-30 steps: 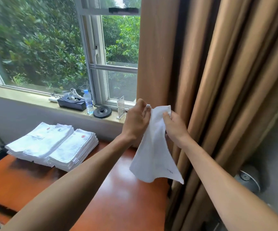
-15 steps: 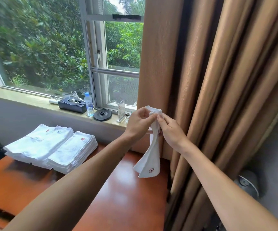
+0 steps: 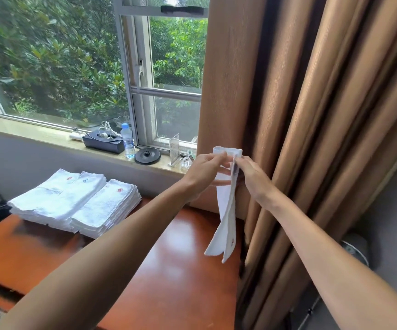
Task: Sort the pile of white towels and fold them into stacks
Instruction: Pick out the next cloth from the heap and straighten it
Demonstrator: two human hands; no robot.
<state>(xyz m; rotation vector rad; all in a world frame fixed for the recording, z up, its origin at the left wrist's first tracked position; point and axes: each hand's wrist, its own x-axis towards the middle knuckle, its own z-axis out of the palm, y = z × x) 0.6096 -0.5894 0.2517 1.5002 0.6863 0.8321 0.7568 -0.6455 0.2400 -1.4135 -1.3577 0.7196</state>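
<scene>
A small white towel (image 3: 226, 210) with a red emblem near its lower end hangs folded lengthwise in the air above the table's right end. My left hand (image 3: 204, 172) and my right hand (image 3: 252, 177) both pinch its top edge, close together, thumbs and fingers on the cloth. Two stacks of folded white towels (image 3: 73, 201) lie side by side on the wooden table (image 3: 168, 282) at the far left, with red and blue emblems on top.
Brown curtains (image 3: 311, 115) hang just right of my hands and the table edge. The window sill (image 3: 49, 136) carries a black box (image 3: 103, 142), a water bottle (image 3: 127, 141), a round black base (image 3: 147, 156) and a small clear stand (image 3: 174, 151).
The towel went from spread open between my hands to folded into a narrow hanging strip. My hands came together at its top edge.
</scene>
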